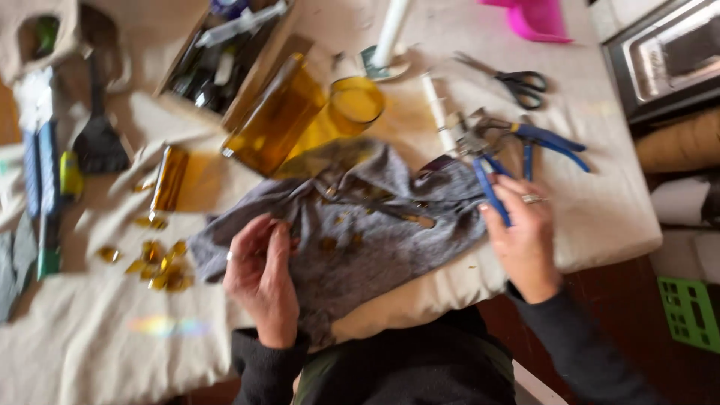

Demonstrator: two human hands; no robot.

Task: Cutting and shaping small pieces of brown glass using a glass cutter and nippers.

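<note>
Soft daylight; heavy motion blur

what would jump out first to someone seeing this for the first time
The amber glass bottle lying on its side at the middle top, with a cut amber ring beside it and amber shards scattered at the left. Below, the left hand presses a grey cloth, while the right hand grips blue-handled pliers.
</note>
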